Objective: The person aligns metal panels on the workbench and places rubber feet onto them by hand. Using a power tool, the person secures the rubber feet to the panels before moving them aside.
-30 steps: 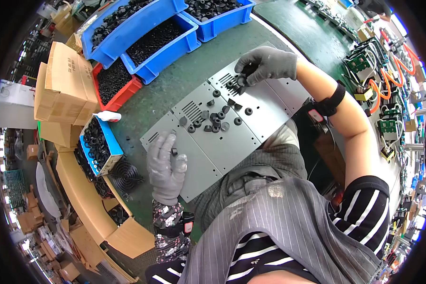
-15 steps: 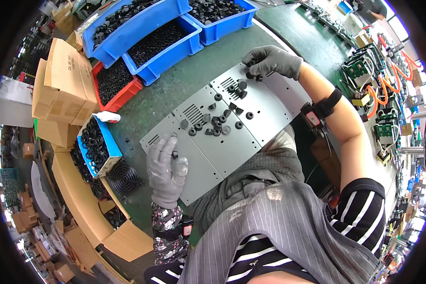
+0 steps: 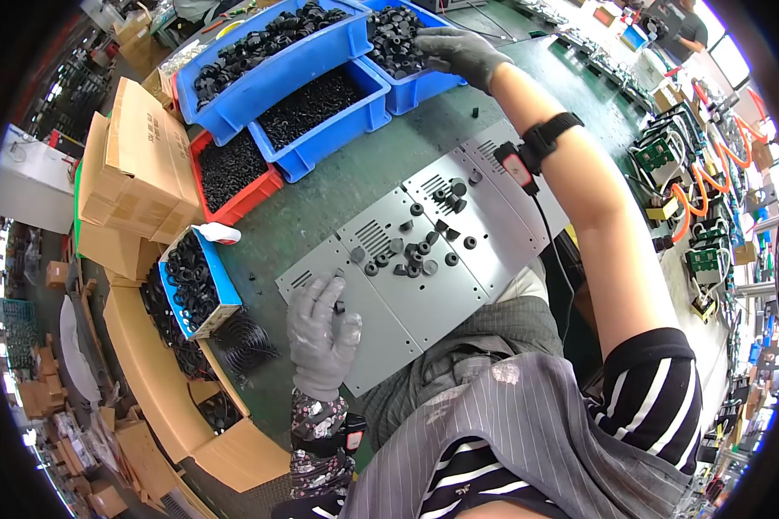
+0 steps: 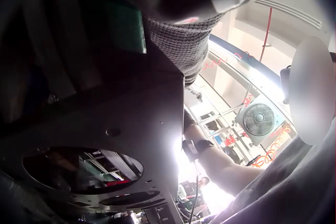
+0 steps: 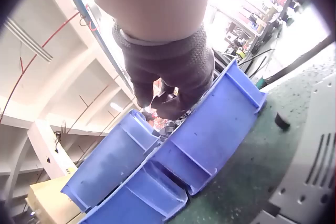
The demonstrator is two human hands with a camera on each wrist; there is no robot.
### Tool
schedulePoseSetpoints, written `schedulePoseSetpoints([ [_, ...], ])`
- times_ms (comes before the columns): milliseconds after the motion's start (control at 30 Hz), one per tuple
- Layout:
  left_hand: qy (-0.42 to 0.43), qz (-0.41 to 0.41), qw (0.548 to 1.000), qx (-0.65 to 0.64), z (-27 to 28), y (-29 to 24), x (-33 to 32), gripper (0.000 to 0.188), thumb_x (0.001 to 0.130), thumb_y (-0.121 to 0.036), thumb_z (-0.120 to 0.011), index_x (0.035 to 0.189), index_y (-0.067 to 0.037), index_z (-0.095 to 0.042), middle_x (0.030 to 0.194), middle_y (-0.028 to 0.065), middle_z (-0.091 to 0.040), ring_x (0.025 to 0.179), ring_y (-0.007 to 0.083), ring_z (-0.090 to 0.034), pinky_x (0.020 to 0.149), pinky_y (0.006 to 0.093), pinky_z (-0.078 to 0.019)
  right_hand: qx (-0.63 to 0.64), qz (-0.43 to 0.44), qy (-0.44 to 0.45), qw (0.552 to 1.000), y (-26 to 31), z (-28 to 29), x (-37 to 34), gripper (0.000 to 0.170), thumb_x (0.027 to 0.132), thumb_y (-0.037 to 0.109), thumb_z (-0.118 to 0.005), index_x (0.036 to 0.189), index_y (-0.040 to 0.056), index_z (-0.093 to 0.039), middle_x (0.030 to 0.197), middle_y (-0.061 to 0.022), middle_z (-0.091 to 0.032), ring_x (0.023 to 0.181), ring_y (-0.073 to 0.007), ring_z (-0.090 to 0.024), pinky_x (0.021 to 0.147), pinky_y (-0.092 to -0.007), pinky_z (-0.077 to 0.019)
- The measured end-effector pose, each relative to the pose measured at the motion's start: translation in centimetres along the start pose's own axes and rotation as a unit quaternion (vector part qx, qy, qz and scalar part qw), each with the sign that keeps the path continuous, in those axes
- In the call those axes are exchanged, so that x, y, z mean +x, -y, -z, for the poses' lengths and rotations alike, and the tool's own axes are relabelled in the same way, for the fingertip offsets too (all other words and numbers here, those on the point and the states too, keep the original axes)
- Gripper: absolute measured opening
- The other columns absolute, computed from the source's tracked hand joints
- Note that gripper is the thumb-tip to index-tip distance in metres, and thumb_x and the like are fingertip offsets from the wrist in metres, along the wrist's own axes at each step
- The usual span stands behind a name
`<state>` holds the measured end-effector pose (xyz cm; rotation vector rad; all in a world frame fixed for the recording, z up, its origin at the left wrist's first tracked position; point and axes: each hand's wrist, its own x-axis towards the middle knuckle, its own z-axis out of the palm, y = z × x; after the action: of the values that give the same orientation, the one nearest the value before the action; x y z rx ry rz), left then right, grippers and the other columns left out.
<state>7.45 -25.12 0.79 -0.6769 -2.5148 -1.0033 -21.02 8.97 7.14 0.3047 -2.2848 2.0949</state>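
Firstly, the governing relation: loose black parts (image 3: pixel 393 35) fill the right-hand blue bin (image 3: pixel 421 92), lying below and to the left of the right hand's outstretched fingers. That right hand (image 3: pixel 467 54) comes in over the bin's rim and is much the nearer of the two. Its fingers are extended, thumb parted beneath; no piece shows between them (the tips are partly lost in both views, so a small hold cannot be ruled out).

Item: left hand (image 3: pixel 323 339), at the panel's left end, fingers nearly straight, thumb apart, gripping nothing visible. One small black plug (image 3: pixel 339 306) sits between index finger and thumb; contact cannot be told.

Item: metal panel (image 3: pixel 467 290), flat grey sheet with seams, slot groups and small round holes; long axis running from the left hand away toward the right.

Item: scattered plugs (image 3: pixel 416 258), short, round, rubbery-looking, some flanged, some lying on their sides.

Item: gloves, grey knit, the left smeared pale.

Item: bins, smooth ribbed plastic.

Item: worktop (image 3: pixel 303 208), scuffed green, bearing one stray black piece (image 3: pixel 475 112) between bin and panel.
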Motion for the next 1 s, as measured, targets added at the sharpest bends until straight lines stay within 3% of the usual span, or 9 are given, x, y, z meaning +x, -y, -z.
schedulePoseSetpoints([
  [100,-0.007,-0.004,1.0,0.005,-0.1,0.2,-0.1,0.046,0.084,-0.039,-0.056,0.111,-0.002,-0.056,0.109,0.0176,-0.054,0.096,0.036,-0.051,0.085,0.0464,-0.0409,-0.045,-0.097,-0.072,0.992,2.7,-2.4,0.2,0.042,0.082,0.034,-0.067,0.116,0.0104,-0.061,0.093,-0.0024,-0.06,0.073,-0.0062,-0.055,0.066,-0.0202,-0.05],
  [233,-0.01,0.0,1.0,0.002,-0.2,0.1,-0.3,0.045,0.084,-0.038,-0.057,0.112,-0.002,-0.056,0.11,0.0173,-0.053,0.096,0.0359,-0.051,0.085,0.0468,-0.0404,-0.175,-0.081,-0.108,0.975,3.2,-0.3,-0.3,0.03,0.083,0.033,-0.064,0.101,0.0092,-0.067,0.075,0.0015,-0.058,0.06,-0.0054,-0.05,0.055,-0.0192,-0.0434],
  [267,-0.006,0.001,1.0,0.01,-0.1,0.1,-0.3,0.045,0.084,-0.038,-0.056,0.112,-0.003,-0.056,0.11,0.017,-0.053,0.096,0.0358,-0.051,0.086,0.0468,-0.0403,-0.302,0.019,-0.076,0.95,1.1,2.0,0.2,0.026,0.081,0.03,-0.064,0.095,0.0079,-0.067,0.072,0.0008,-0.059,0.058,-0.0064,-0.05,0.055,-0.0207,-0.0433],
  [300,-0.002,0.0,1.0,0.019,-0.1,0.2,-0.3,0.045,0.084,-0.039,-0.056,0.112,-0.003,-0.056,0.11,0.0168,-0.053,0.097,0.0357,-0.051,0.086,0.0469,-0.0402,-0.306,0.018,-0.077,0.949,0.8,2.8,-0.6,0.026,0.081,0.03,-0.064,0.095,0.0079,-0.067,0.072,0.0008,-0.059,0.058,-0.0064,-0.05,0.055,-0.0207,-0.0433],
  [367,-0.003,-0.003,1.0,0.008,-0.1,0.2,-0.2,0.044,0.084,-0.038,-0.056,0.112,-0.003,-0.056,0.111,0.0166,-0.053,0.097,0.0357,-0.051,0.086,0.0469,-0.0402,-0.401,-0.09,-0.118,0.904,0.3,3.9,-1.5,0.032,0.076,0.022,-0.06,0.106,0.0119,-0.064,0.097,-0.0108,-0.066,0.087,-0.0231,-0.063,0.082,-0.0309,-0.0474],
  [733,-0.007,-0.002,1.0,-0.002,0.1,0.0,0.0,0.04,0.083,-0.032,-0.057,0.11,-0.002,-0.056,0.11,0.017,-0.054,0.095,0.035,-0.052,0.085,0.0458,-0.0411,-0.517,-0.075,-0.24,0.818,-0.9,5.4,-1.4,0.034,0.072,0.021,-0.061,0.1,0.0038,-0.064,0.099,-0.0195,-0.064,0.095,-0.0303,-0.062,0.083,-0.0356,-0.0465],
  [833,-0.011,-0.01,1.0,0.006,0.2,-0.1,0.3,0.04,0.083,-0.031,-0.057,0.11,-0.002,-0.056,0.109,0.017,-0.055,0.096,0.0349,-0.052,0.085,0.0454,-0.0414,-0.513,-0.166,-0.208,0.816,-1.6,5.9,-1.0,0.034,0.072,0.02,-0.061,0.101,0.0034,-0.064,0.099,-0.0191,-0.064,0.097,-0.0307,-0.061,0.085,-0.0367,-0.046],
  [867,-0.007,-0.011,1.0,0.009,0.2,-0.1,0.3,0.039,0.083,-0.031,-0.057,0.109,-0.002,-0.056,0.11,0.0168,-0.054,0.096,0.0347,-0.052,0.085,0.0454,-0.0415,-0.533,-0.191,-0.123,0.815,-1.7,6.3,-1.7,0.035,0.073,0.019,-0.059,0.104,0.0038,-0.063,0.101,-0.0197,-0.063,0.1,-0.0317,-0.06,0.086,-0.0379,-0.0461],
  [1000,-0.014,-0.016,1.0,-0.002,-0.1,0.2,0.1,0.039,0.084,-0.031,-0.057,0.109,-0.001,-0.056,0.109,0.0163,-0.053,0.095,0.0345,-0.052,0.084,0.0452,-0.0419,-0.609,-0.073,-0.099,0.784,-4.9,5.9,-1.9,0.034,0.076,0.016,-0.055,0.108,0.0058,-0.061,0.106,-0.0209,-0.061,0.101,-0.0322,-0.059,0.085,-0.04,-0.0473],
])
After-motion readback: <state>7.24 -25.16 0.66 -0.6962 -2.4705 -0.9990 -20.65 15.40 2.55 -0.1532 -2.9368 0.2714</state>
